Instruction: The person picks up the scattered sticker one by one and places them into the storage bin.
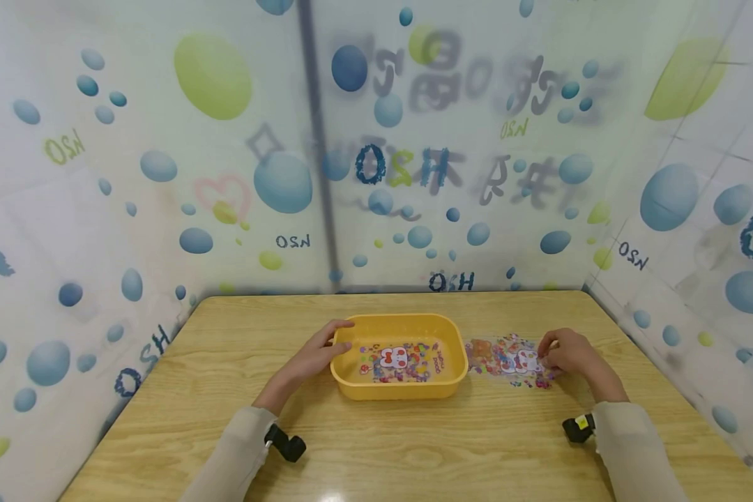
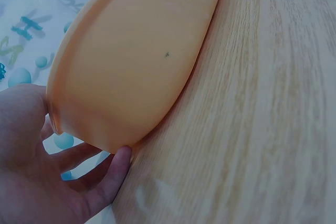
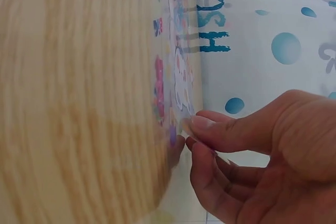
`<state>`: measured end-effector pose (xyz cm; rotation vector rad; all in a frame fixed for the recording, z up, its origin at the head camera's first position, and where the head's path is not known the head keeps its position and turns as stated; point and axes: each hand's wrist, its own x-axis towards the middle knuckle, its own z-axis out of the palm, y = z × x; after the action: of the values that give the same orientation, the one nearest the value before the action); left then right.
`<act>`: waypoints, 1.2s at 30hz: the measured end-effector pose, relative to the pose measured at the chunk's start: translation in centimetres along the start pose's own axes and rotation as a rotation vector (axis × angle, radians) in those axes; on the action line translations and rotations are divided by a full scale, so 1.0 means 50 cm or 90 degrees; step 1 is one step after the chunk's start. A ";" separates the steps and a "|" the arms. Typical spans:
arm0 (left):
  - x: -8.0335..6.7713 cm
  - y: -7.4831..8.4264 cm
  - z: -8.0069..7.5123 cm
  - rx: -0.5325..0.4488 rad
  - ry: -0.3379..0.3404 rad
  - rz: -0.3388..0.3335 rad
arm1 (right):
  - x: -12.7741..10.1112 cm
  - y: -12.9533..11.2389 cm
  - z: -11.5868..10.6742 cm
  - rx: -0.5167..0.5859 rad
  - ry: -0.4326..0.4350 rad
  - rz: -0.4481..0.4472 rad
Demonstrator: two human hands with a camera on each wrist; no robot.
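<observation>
The fingers (image 3: 207, 125) of the right hand (image 1: 571, 354) are curled together, thumb against fingertips, pinching the near right edge of a clear sticker sheet (image 1: 511, 359). The sheet is printed with small colourful cartoon figures and lies flat on the wooden desk (image 1: 414, 446), just to the right of a yellow plastic tub (image 1: 400, 387), toward the desk's right edge. In the right wrist view the pinched edge looks slightly lifted off the wood, though the picture is blurred there.

The left hand (image 1: 316, 355) rests against the tub's left end. Its fingers (image 2: 113, 174) are fairly straight and spread apart along the outer wall, with the thumb near the rim, bracing rather than gripping. The tub stands near the middle of the desk, and a second, similar sticker sheet (image 1: 398, 360) lies flat on its bottom.

To lift the sheet well, it seems wise to keep the pinch light and right at the edge, since thin film creases easily. Raising that edge first and letting the rest peel up gradually should stop it clinging to the wood. The left hand's steady pressure looks useful for keeping the light tub from sliding.

Around the desk on three sides hangs a white curtain (image 1: 163, 174) printed with blue and green bubbles and lettering.
</observation>
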<state>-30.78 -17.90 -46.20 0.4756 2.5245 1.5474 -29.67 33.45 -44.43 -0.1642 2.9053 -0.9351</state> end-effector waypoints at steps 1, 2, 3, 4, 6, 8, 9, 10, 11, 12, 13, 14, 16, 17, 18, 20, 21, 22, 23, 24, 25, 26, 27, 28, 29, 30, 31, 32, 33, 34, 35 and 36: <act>0.000 0.001 0.000 0.001 0.000 -0.001 | 0.000 -0.001 -0.002 0.003 -0.003 -0.001; 0.000 0.001 0.000 0.002 0.001 -0.001 | 0.000 -0.002 -0.003 0.006 -0.004 0.000; -0.001 0.002 0.000 0.002 0.001 -0.002 | 0.000 -0.003 -0.005 0.009 -0.007 -0.001; -0.001 0.002 0.000 0.003 0.001 -0.003 | 0.001 -0.004 -0.007 0.013 -0.009 0.003; -0.001 0.003 0.000 0.002 0.002 -0.005 | 0.001 -0.006 -0.011 0.021 -0.011 0.011; -0.001 0.003 -0.001 0.003 0.002 -0.005 | 0.001 -0.007 -0.015 0.027 -0.010 0.021; -0.001 0.002 -0.001 0.003 0.002 -0.006 | 0.001 -0.008 -0.017 0.029 -0.011 0.026; 0.000 0.002 -0.001 0.004 0.002 -0.007 | 0.000 -0.008 -0.018 0.034 -0.010 0.033; 0.000 0.002 -0.001 0.004 0.001 -0.007 | 0.000 -0.008 -0.020 0.039 -0.009 0.039; -0.001 0.002 -0.001 0.006 0.000 -0.008 | 0.000 -0.008 -0.021 0.045 -0.008 0.046; 0.000 0.002 -0.001 0.009 0.001 -0.008 | 0.000 -0.008 -0.022 0.048 -0.008 0.047; 0.000 0.002 -0.001 0.010 0.000 -0.007 | 0.000 -0.008 -0.023 0.053 -0.007 0.050; 0.000 0.001 0.000 0.010 -0.002 -0.007 | -0.002 -0.008 -0.025 0.059 -0.003 0.049; 0.000 0.001 0.000 0.009 -0.002 -0.007 | -0.002 -0.008 -0.026 0.061 0.000 0.045; 0.000 0.001 0.000 0.010 -0.003 -0.006 | -0.002 -0.008 -0.027 0.065 0.005 0.044; -0.001 0.000 0.000 0.007 -0.004 -0.004 | -0.003 -0.008 -0.028 0.074 0.014 0.044; -0.001 0.000 0.000 0.004 -0.004 -0.005 | -0.004 -0.009 -0.028 0.077 0.017 0.040; -0.002 0.001 0.000 0.002 -0.004 -0.004 | -0.004 -0.009 -0.029 0.082 0.021 0.040; -0.003 0.001 0.000 0.002 -0.003 -0.003 | -0.005 -0.010 -0.029 0.087 0.025 0.040; -0.004 0.001 0.000 0.001 -0.004 -0.001 | -0.006 -0.011 -0.029 0.090 0.030 0.039; -0.005 0.002 0.000 -0.001 -0.004 0.000 | -0.006 -0.011 -0.030 0.090 0.033 0.035; -0.005 0.001 0.000 -0.001 -0.004 0.001 | -0.007 -0.012 -0.031 0.090 0.036 0.034; -0.006 0.001 -0.001 -0.003 -0.003 0.001 | -0.008 -0.014 -0.032 0.088 0.040 0.030; -0.006 0.000 -0.001 -0.004 -0.002 0.000 | -0.009 -0.015 -0.034 0.088 0.044 0.030; -0.006 0.000 -0.001 -0.006 -0.001 0.000 | -0.010 -0.016 -0.036 0.086 0.048 0.025; -0.005 0.000 -0.001 -0.007 -0.001 -0.001 | -0.011 -0.016 -0.037 0.085 0.052 0.022; -0.005 -0.001 -0.001 -0.006 -0.001 -0.001 | -0.011 -0.017 -0.040 0.084 0.054 0.018; -0.005 -0.001 -0.001 -0.005 0.000 -0.001 | -0.012 -0.017 -0.041 0.087 0.058 0.018; -0.005 -0.001 -0.001 -0.005 0.000 -0.002 | -0.013 -0.018 -0.043 0.089 0.062 0.015; -0.004 -0.001 -0.001 -0.005 0.000 -0.003 | -0.013 -0.017 -0.044 0.092 0.065 0.014; -0.004 -0.001 0.000 -0.004 -0.001 -0.003 | -0.013 -0.016 -0.045 0.092 0.067 0.010; -0.004 -0.001 0.000 -0.001 -0.002 -0.003 | -0.013 -0.014 -0.046 0.093 0.069 0.009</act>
<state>-30.60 -17.99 -46.27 0.4708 2.5200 1.5462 -29.23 34.27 -42.12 -0.0860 2.9151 -1.1850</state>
